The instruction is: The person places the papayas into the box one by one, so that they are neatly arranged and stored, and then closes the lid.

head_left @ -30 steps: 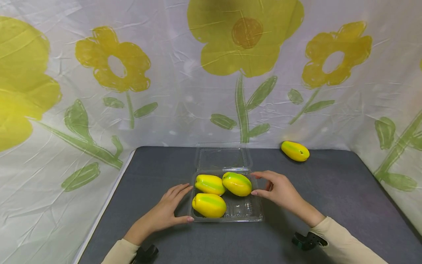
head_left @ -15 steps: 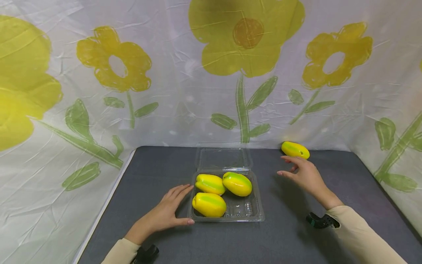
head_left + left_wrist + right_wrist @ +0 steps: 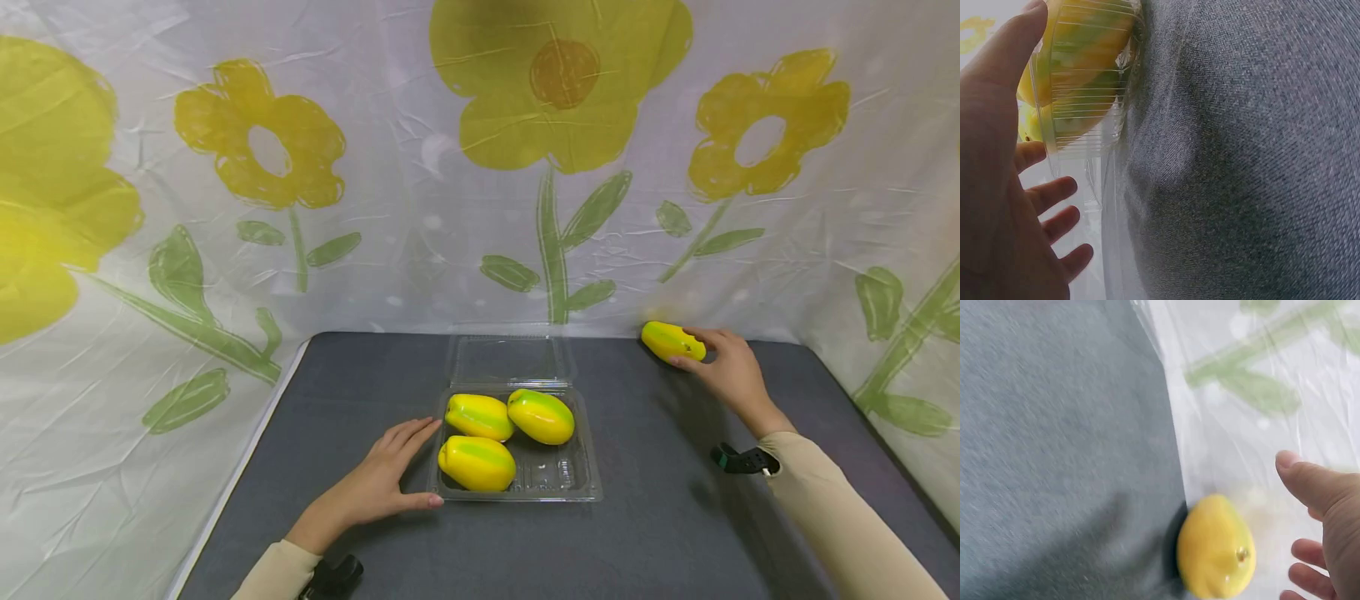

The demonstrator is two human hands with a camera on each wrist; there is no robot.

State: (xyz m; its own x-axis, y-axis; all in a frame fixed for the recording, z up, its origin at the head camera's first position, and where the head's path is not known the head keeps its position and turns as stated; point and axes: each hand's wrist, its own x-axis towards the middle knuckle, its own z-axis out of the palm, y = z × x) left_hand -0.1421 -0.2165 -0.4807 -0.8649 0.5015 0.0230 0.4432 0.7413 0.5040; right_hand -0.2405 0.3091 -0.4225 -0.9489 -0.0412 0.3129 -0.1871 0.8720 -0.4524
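Observation:
A clear plastic clamshell box (image 3: 555, 493) stands with its lid tipped back, holding three glossy yellow-green, mango-like fruits (image 3: 477, 463). My left hand (image 3: 375, 483) lies along the box's left side, thumb by the front corner and fingers spread by the wall. In the left wrist view, the fruit shows through the ribbed box wall. Another mango-like fruit (image 3: 667, 340) lies at the back right of the table. My right hand (image 3: 731, 371) reaches over its right end, thumb and fingers parted around it. The right wrist view shows a gap between the thumb (image 3: 1300, 478) and this fruit.
The transparent lid (image 3: 510, 360) extends behind the box toward the back edge. Dark grey cloth covers the table (image 3: 645, 517). A white flower-print curtain (image 3: 390, 208) rises directly behind the table, close to the lone fruit.
My right hand has left the box's right side and travelled right and back to the lone fruit. The left hand stays by the box, and the fruits inside keep their places.

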